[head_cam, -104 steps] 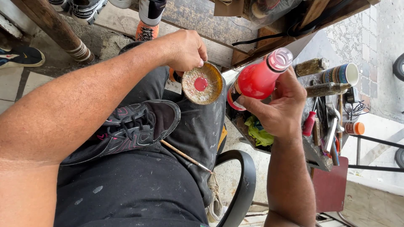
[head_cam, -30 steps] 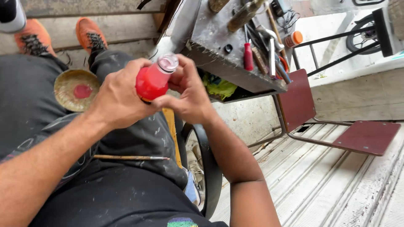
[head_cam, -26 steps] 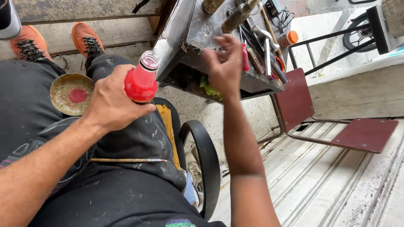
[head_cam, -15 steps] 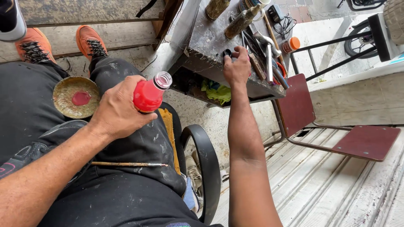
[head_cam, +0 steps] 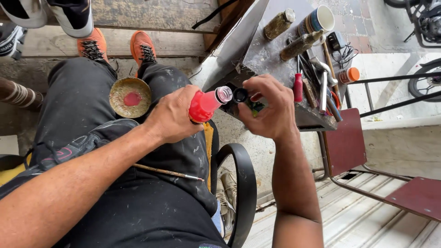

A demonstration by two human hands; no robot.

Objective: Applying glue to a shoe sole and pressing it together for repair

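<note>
Red bottle (head_cam: 205, 104) clamped in left hand (head_cam: 172, 120), neck tilted toward 2 o'clock, mouth open. Black cap (head_cam: 240, 95) pinched in right hand (head_cam: 271, 110), just beside the mouth at 3 o'clock, nearly touching. Brush (head_cam: 167, 172) across lap; dish (head_cam: 130, 97) of red on knee.

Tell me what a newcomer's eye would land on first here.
The bright red bottle at centre, gripped by the left hand, its open neck facing a small black cap in the right hand. Next, the round dish with a red puddle on the person's knee, and the cluttered metal bench behind.
</note>
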